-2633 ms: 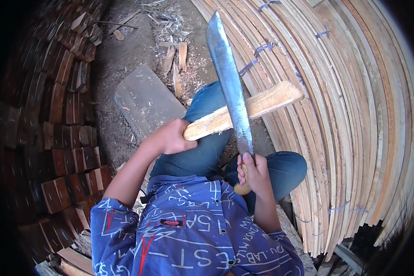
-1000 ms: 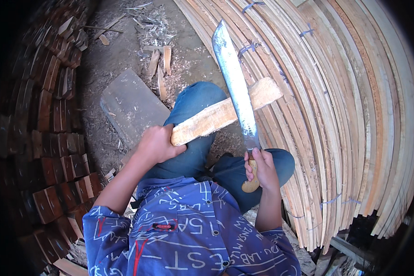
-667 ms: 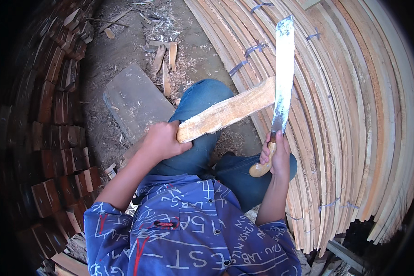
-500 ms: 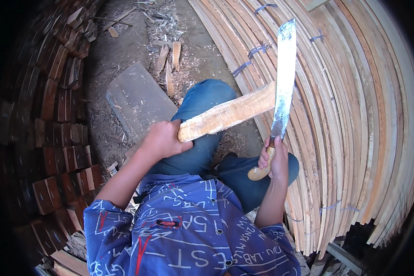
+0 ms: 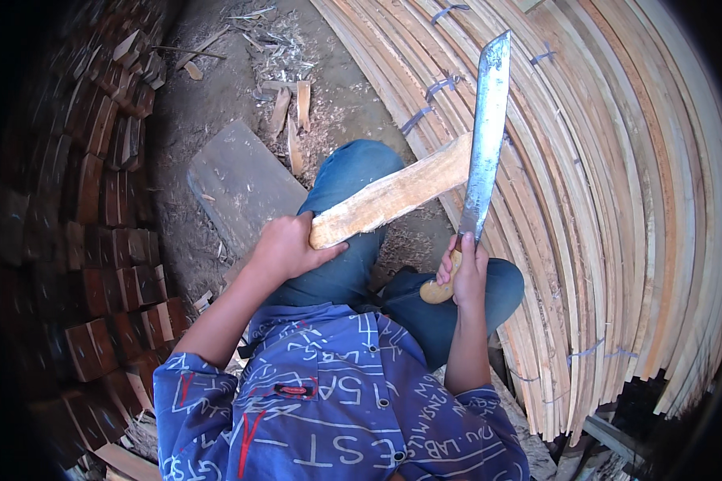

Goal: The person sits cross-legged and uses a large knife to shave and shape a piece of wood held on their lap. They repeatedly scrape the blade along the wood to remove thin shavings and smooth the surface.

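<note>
My left hand [image 5: 290, 247] is closed round the near end of a pale, roughly hewn piece of wood [image 5: 393, 192], which slants up to the right above my knee. In my right hand [image 5: 467, 272] is the rounded wooden handle of a machete [image 5: 488, 120]. Its long steel blade points up and away, slightly tilted to the right. The blade overlaps the far end of the wood and hides its tip; whether the two touch I cannot tell.
Long pale wooden strips [image 5: 586, 208], tied in bundles, fill the right side. Stacked dark wood blocks [image 5: 96, 272] rise at the left. A flat grey board [image 5: 245, 180] lies on the ground beyond my left hand, with wood offcuts [image 5: 302, 104] and shavings past it.
My right hand and the machete have shifted a little to the left and upward. The wood in my left hand stays nearly in place, and the view has tilted slightly.
</note>
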Action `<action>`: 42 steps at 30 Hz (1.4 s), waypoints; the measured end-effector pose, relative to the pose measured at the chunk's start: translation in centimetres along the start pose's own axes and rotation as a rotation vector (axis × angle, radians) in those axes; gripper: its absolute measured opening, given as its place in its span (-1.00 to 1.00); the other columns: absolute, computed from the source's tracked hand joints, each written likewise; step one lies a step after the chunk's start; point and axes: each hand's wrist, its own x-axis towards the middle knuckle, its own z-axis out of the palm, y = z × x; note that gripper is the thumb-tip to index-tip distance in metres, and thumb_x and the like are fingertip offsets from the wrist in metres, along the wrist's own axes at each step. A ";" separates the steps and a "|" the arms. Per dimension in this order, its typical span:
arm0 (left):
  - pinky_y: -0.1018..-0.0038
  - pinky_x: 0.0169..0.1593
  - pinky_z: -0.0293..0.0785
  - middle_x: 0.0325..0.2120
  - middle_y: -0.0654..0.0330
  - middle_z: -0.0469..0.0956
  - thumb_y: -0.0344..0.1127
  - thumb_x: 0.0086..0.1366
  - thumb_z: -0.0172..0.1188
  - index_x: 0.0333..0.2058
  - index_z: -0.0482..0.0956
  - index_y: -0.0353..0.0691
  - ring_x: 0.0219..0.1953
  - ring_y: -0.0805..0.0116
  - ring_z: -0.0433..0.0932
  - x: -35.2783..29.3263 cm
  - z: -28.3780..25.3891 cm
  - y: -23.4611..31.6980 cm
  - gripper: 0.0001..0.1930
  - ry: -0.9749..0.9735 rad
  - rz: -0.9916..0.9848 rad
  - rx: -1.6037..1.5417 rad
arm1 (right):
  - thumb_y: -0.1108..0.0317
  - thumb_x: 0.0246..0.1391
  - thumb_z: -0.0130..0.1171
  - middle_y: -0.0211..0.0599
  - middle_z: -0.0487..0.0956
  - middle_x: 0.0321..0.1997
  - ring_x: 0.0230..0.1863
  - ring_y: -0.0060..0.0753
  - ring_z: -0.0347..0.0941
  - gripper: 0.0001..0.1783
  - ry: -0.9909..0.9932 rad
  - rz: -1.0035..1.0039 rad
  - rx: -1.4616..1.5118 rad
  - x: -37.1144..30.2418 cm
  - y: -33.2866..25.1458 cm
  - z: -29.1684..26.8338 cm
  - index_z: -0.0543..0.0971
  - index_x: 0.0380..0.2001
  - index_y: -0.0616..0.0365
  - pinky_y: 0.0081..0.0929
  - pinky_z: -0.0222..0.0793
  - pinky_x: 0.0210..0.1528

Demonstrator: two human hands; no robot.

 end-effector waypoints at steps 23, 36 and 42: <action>0.09 -0.29 0.55 -0.59 -0.20 0.57 0.31 -0.02 0.27 -0.44 0.57 -0.44 -0.46 -0.16 0.61 0.0 0.0 0.4 -0.28 0.015 -0.031 -0.043 | -0.10 0.36 -0.19 -0.46 0.26 -0.76 -0.83 -0.66 0.14 -0.48 -0.057 0.084 0.012 1.7 -4.5 -2.0 0.36 -0.46 0.13 -0.64 0.11 -0.81; 0.10 -0.30 0.56 -0.62 -0.16 0.57 0.32 -0.03 0.27 -0.46 0.57 -0.41 -0.48 -0.13 0.61 0.2 -0.2 0.3 -0.29 -0.020 -0.039 -0.015 | -0.05 0.35 -0.09 -0.43 0.29 -0.75 -0.82 -0.61 0.21 -0.49 -0.189 0.190 0.063 0.7 -2.4 0.6 0.39 -0.45 0.21 -0.59 0.16 -0.77; 0.11 -0.29 0.56 -0.62 -0.15 0.57 0.32 -0.04 0.27 -0.45 0.57 -0.40 -0.48 -0.13 0.61 0.0 0.3 0.0 -0.30 0.008 -0.031 -0.068 | -0.14 0.33 -0.14 -0.45 0.27 -0.76 -0.84 -0.65 0.15 -0.47 -0.087 0.106 0.000 1.5 -4.6 -0.9 0.38 -0.44 0.14 -0.65 0.10 -0.80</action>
